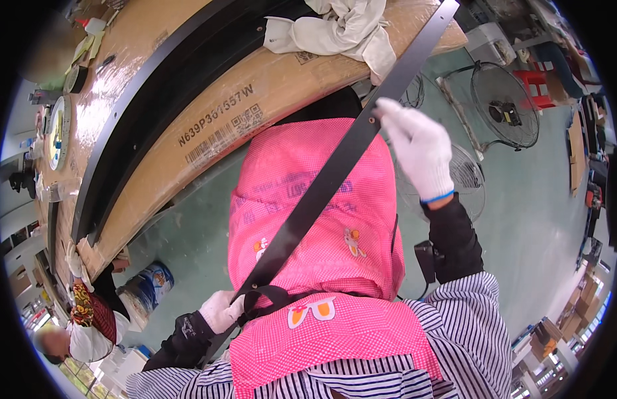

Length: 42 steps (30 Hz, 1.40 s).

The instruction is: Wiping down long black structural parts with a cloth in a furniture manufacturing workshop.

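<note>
Your black bar point(315, 193) lies aslant over the pink apron point(272, 156) on your lap, its upper end reaching out at one o'clock, past the near edge of the worktop point(165, 143). Your left hand point(223, 311), at seven o'clock, has its fingers curled round the bar near the lower end. Your right hand point(418, 147), at one o'clock, is blurred; its fingertips are at the bar's edge beside a small hole, and you cannot tell from here whether they grip it or merely touch.

Watch the upper end: if the right fingers carry little of the load, that long reach could tip or swing about your left hand and knock the worktop's corner. The white cloth point(341, 33) at twelve o'clock, right beside the bar, could snag on it and get dragged along. The dark strap point(274, 294) by your left hand could catch under the lower end and spoil your hold. Smooth gloves on a smooth face could also let it slide down the apron.

The bar's long axis runs straight from one o'clock to seven o'clock, with its far tip pointing away from you, toward one.
</note>
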Motion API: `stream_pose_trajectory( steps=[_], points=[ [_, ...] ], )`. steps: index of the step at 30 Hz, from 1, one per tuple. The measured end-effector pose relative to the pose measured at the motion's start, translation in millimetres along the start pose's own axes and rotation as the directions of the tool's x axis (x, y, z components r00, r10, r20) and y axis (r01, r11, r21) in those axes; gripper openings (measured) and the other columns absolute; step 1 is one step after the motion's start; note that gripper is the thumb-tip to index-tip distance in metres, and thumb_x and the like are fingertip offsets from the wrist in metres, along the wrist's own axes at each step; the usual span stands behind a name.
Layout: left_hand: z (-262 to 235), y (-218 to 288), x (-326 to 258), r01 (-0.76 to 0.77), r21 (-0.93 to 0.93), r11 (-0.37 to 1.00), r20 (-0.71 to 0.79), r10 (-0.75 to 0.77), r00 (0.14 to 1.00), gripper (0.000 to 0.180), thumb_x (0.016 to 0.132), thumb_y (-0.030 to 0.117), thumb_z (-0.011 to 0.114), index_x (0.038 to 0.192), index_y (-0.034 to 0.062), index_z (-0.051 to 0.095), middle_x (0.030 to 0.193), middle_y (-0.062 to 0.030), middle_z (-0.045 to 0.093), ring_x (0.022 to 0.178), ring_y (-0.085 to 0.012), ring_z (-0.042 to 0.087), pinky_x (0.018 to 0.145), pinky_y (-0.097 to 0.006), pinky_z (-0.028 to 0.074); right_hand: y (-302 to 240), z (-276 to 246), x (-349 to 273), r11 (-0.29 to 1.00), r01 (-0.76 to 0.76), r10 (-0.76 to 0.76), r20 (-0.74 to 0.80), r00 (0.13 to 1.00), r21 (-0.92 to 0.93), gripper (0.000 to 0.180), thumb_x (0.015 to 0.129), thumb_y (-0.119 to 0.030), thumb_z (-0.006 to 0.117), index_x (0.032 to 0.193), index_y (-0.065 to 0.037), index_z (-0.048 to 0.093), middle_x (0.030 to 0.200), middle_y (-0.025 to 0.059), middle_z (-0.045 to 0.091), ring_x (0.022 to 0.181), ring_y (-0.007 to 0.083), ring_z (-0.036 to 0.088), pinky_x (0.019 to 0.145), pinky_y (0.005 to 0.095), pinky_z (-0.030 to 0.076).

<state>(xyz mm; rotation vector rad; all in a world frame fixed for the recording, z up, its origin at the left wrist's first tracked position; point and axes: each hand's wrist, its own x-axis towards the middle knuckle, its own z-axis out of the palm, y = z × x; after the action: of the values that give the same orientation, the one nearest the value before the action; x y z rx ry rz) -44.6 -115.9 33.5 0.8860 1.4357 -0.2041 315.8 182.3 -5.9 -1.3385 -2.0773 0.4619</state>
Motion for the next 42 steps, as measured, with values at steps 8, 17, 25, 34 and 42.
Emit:
stream_pose_trajectory(
  steps=[8,17,25,34,42],
  points=[
    [-1,1,-2,0.001,-0.008,1.000,0.016,0.000,1.000,0.077,0.102,0.069,0.046,0.101,-0.0048,0.068,0.078,-0.0231,0.067,0.076,-0.0352,0.068,0.074,-0.044,0.053,31,-4,17,0.998,-0.018,0.020,0.036,0.999,-0.059,0.024,0.095,-0.021,0.069,0.118,-0.019,0.076,0.097,0.0084,0.075,0.087,0.0282,0.073,0.074,0.0357,0.058],
    [-5,10,-10,0.109,0.145,0.983,0.012,-0.112,0.994,0.077,0.100,0.069,0.045,0.098,-0.0045,0.068,0.076,-0.0280,0.065,0.080,-0.0443,0.069,0.074,-0.047,0.053,31,-11,27,0.993,-0.052,0.062,0.094,0.994,-0.105,0.026,0.097,-0.028,0.068,0.121,-0.022,0.076,0.095,0.0086,0.074,0.084,0.0294,0.072,0.075,0.0386,0.056],
    [-20,24,-9,0.057,0.048,0.997,0.078,-0.061,0.995,0.060,0.106,0.052,0.047,0.098,-0.0021,0.073,0.078,-0.0210,0.073,0.078,-0.0311,0.073,0.074,-0.041,0.055,109,-35,78,0.948,-0.184,0.136,-0.193,0.972,-0.261,0.026,0.099,-0.032,0.066,0.118,-0.018,0.076,0.110,0.0120,0.075,0.099,0.0331,0.073,0.086,0.0379,0.058],
    [-11,-23,-11,0.147,0.160,0.976,0.028,-0.153,0.988,0.050,0.105,0.044,0.048,0.103,0.0012,0.074,0.072,-0.0226,0.066,0.072,-0.0339,0.069,0.071,-0.044,0.053,95,-14,79,0.983,-0.100,0.086,-0.095,0.992,-0.155,0.027,0.099,-0.032,0.060,0.116,-0.020,0.077,0.108,0.0087,0.076,0.098,0.0307,0.072,0.082,0.0409,0.058],
    [-14,-41,-8,0.088,0.188,0.978,0.099,-0.108,0.989,0.063,0.105,0.053,0.047,0.087,-0.0022,0.071,0.064,-0.0245,0.061,0.061,-0.0358,0.063,0.062,-0.046,0.050,49,-10,52,0.988,0.156,-0.154,0.118,0.981,-0.008,0.024,0.094,-0.019,0.071,0.117,-0.017,0.077,0.087,0.0079,0.070,0.080,0.0256,0.071,0.073,0.0339,0.057]
  ],
)
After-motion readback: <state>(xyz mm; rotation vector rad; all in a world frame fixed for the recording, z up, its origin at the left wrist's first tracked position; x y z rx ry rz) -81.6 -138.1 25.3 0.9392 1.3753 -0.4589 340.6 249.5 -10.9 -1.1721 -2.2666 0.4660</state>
